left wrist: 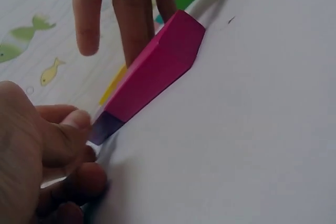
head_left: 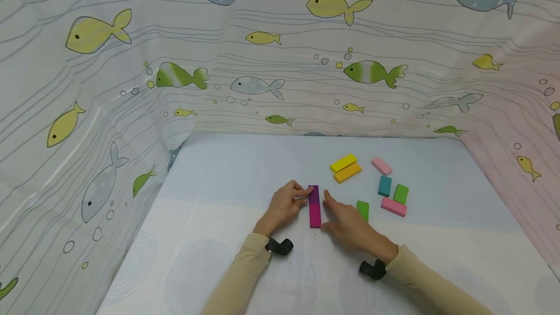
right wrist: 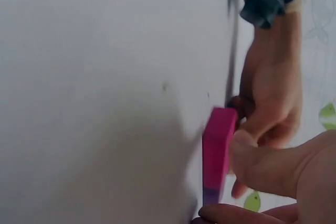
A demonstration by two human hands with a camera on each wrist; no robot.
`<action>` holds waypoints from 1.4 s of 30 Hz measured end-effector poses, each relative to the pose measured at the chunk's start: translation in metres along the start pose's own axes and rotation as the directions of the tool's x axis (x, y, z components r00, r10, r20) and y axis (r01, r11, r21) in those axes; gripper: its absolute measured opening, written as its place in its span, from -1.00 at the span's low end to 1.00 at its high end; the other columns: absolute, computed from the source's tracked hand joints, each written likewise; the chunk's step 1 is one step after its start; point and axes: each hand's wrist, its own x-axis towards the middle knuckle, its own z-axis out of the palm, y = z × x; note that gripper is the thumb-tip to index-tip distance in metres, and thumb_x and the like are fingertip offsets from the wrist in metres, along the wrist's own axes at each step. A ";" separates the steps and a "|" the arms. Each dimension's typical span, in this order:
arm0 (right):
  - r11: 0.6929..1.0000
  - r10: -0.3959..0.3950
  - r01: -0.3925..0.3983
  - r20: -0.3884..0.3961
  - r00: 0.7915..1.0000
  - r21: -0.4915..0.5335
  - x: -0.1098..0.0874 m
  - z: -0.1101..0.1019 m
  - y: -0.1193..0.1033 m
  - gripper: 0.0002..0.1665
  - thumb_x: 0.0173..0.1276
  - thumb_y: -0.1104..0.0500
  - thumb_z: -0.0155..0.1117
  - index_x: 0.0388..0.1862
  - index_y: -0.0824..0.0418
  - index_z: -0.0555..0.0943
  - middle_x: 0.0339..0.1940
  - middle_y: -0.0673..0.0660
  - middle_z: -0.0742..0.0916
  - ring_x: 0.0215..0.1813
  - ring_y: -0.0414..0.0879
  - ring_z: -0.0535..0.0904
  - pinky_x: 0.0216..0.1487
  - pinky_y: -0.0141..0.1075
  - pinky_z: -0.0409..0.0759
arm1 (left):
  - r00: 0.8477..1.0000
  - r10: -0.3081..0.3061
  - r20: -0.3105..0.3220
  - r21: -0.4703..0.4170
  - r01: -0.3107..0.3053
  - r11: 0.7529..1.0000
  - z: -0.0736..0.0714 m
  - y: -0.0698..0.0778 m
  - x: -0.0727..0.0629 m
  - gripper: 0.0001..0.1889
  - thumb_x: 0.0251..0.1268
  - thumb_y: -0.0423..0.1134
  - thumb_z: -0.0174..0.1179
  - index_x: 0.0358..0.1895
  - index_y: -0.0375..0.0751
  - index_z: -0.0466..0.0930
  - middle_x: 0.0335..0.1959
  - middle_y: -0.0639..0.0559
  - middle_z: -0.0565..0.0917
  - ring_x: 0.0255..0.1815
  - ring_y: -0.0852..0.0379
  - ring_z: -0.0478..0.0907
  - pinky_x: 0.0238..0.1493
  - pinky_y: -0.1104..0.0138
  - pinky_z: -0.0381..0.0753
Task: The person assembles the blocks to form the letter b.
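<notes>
A magenta block and a purple block lie end to end in one straight line on the table, the purple one farther from me. My left hand pinches the purple block at its far end, with fingertips on its top and left side. In the left wrist view those fingers partly cover the purple block. To the right of the pair, my right hand has its fingers extended, the thumb close by the magenta block's near right corner. Whether that thumb touches it, I cannot tell.
Yellow and orange blocks lie side by side beyond the hands. Farther right are pink, teal, green and darker pink blocks. Another green block is partly behind my right hand. Fish-patterned cloth surrounds the table.
</notes>
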 end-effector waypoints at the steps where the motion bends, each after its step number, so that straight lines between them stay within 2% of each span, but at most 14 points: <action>1: 1.000 0.009 -0.009 0.004 1.000 0.005 0.001 -0.004 0.002 0.12 0.35 0.15 0.58 0.70 0.39 0.15 0.46 0.31 0.64 0.51 0.23 0.54 0.38 0.08 0.57 | 1.000 0.007 -0.024 -0.007 -0.007 1.000 0.000 -0.001 -0.001 -0.59 0.38 -0.31 0.41 0.28 -0.11 0.73 -0.05 -0.05 0.67 -0.35 0.19 0.56 -0.30 0.39 0.50; 6: 1.000 0.019 -0.019 -0.049 0.999 -0.011 0.007 -0.032 0.018 0.07 0.39 0.12 0.54 0.69 0.41 0.18 0.42 0.38 0.65 0.46 0.32 0.57 0.33 0.18 0.59 | 0.993 0.057 -0.106 0.028 -0.054 0.998 0.002 0.000 -0.010 -0.55 0.41 -0.18 0.43 0.32 -0.15 0.71 0.20 -0.05 0.65 -0.61 0.42 0.32 -0.46 0.51 0.40; 9: 0.998 0.051 -0.054 -0.090 0.995 -0.033 0.016 -0.056 0.032 0.01 0.48 0.08 0.46 0.67 0.45 0.17 0.41 0.46 0.63 0.42 0.39 0.58 0.31 0.25 0.58 | 0.993 0.095 -0.064 0.110 -0.088 0.990 0.004 0.008 -0.016 -0.52 0.41 -0.07 0.43 0.33 -0.12 0.71 0.36 -0.02 0.61 -0.69 0.38 0.23 -0.53 0.52 0.36; 12: 0.989 0.131 -0.137 -0.112 0.985 -0.051 0.026 -0.079 0.049 -0.01 0.55 0.01 0.36 0.68 0.47 0.13 0.45 0.52 0.56 0.44 0.45 0.52 0.37 0.32 0.50 | 0.995 0.100 0.005 0.216 -0.099 0.972 0.006 0.017 -0.019 -0.51 0.44 0.03 0.40 0.33 -0.06 0.72 0.45 0.03 0.59 -0.71 0.23 0.38 -0.55 0.46 0.41; 15: 0.971 0.213 -0.224 -0.124 0.969 -0.080 0.034 -0.097 0.066 0.00 0.58 -0.06 0.30 0.68 0.49 0.11 0.47 0.57 0.51 0.46 0.51 0.46 0.41 0.38 0.42 | 0.996 0.074 0.052 0.293 -0.085 0.952 0.007 0.024 -0.021 -0.52 0.47 0.09 0.35 0.34 0.01 0.71 0.48 0.09 0.59 -0.46 0.04 0.73 -0.48 0.35 0.58; 18: 0.956 0.261 -0.275 -0.129 0.957 -0.102 0.039 -0.107 0.082 0.04 0.57 -0.10 0.29 0.65 0.55 0.11 0.48 0.63 0.47 0.45 0.57 0.42 0.41 0.41 0.38 | 0.996 0.050 0.074 0.326 -0.071 0.943 0.008 0.027 -0.021 -0.52 0.50 0.12 0.30 0.36 0.05 0.69 0.49 0.14 0.59 -0.06 -0.04 0.83 -0.33 0.24 0.71; 22: 0.945 0.286 -0.302 -0.126 0.950 -0.129 0.047 -0.110 0.100 0.06 0.55 -0.12 0.31 0.61 0.61 0.13 0.51 0.68 0.37 0.49 0.63 0.31 0.45 0.44 0.31 | 0.996 0.046 0.077 0.328 -0.069 0.942 0.006 0.026 -0.021 -0.52 0.51 0.13 0.27 0.36 0.06 0.68 0.49 0.15 0.58 0.17 -0.01 0.77 -0.24 0.20 0.75; 26: 0.934 0.298 -0.314 -0.112 0.948 -0.171 0.057 -0.106 0.114 0.07 0.55 -0.13 0.29 0.57 0.67 0.13 0.55 0.72 0.27 0.53 0.67 0.18 0.49 0.46 0.22 | 0.997 0.046 0.069 0.321 -0.066 0.945 0.005 0.024 -0.021 -0.54 0.51 0.12 0.27 0.35 0.08 0.69 0.49 0.17 0.58 0.17 -0.01 0.77 -0.27 0.22 0.74; 28: 0.932 0.299 -0.312 -0.099 0.949 -0.182 0.061 -0.102 0.119 0.05 0.56 -0.13 0.28 0.56 0.68 0.15 0.54 0.73 0.29 0.52 0.68 0.20 0.49 0.46 0.24 | 0.996 0.045 0.072 0.327 -0.066 0.943 0.005 0.024 -0.021 -0.55 0.53 0.11 0.25 0.35 0.09 0.68 0.49 0.18 0.57 0.16 -0.02 0.78 -0.28 0.23 0.73; 30: 0.935 0.291 -0.302 -0.084 0.953 -0.186 0.065 -0.099 0.123 -0.01 0.56 -0.13 0.28 0.50 0.67 0.24 0.45 0.70 0.42 0.44 0.63 0.33 0.44 0.42 0.34 | 0.996 0.042 0.074 0.329 -0.064 0.942 0.006 0.024 -0.021 -0.56 0.55 0.10 0.23 0.36 0.11 0.68 0.50 0.20 0.57 0.14 -0.02 0.78 -0.30 0.24 0.72; 33: 0.940 0.266 -0.277 -0.079 0.961 -0.201 0.070 -0.096 0.128 -0.14 0.53 -0.15 0.31 0.28 0.64 0.41 0.15 0.60 0.62 0.14 0.47 0.56 0.25 0.30 0.57 | 0.996 0.034 0.078 0.337 -0.059 0.940 0.006 0.025 -0.022 -0.57 0.56 0.10 0.22 0.37 0.12 0.67 0.50 0.20 0.56 0.15 -0.02 0.78 -0.30 0.24 0.72; 36: 0.938 0.258 -0.270 -0.082 0.963 -0.217 0.074 -0.094 0.132 -0.22 0.50 -0.17 0.34 0.12 0.59 0.49 -0.04 0.50 0.66 -0.06 0.34 0.58 0.07 0.21 0.62 | 0.996 0.022 0.086 0.334 -0.050 0.941 0.005 0.027 -0.023 -0.57 0.57 0.10 0.21 0.37 0.14 0.66 0.50 0.21 0.56 0.17 -0.02 0.77 -0.29 0.23 0.72; 38: 0.933 0.263 -0.276 -0.085 0.961 -0.230 0.076 -0.093 0.134 -0.21 0.47 -0.18 0.36 0.10 0.59 0.49 -0.02 0.52 0.66 -0.02 0.38 0.57 0.09 0.24 0.60 | 0.996 0.017 0.090 0.325 -0.046 0.944 0.005 0.028 -0.024 -0.58 0.58 0.09 0.21 0.38 0.14 0.65 0.50 0.21 0.56 0.18 -0.02 0.76 -0.26 0.22 0.73; 42: 0.928 0.256 -0.267 -0.075 0.964 -0.259 0.079 -0.090 0.136 -0.10 0.44 -0.16 0.37 0.25 0.67 0.45 0.21 0.65 0.60 0.25 0.56 0.49 0.32 0.37 0.46 | 0.996 0.015 0.091 0.323 -0.044 0.945 0.006 0.030 -0.024 -0.58 0.58 0.09 0.20 0.39 0.15 0.64 0.50 0.22 0.56 0.18 0.00 0.76 -0.25 0.24 0.72</action>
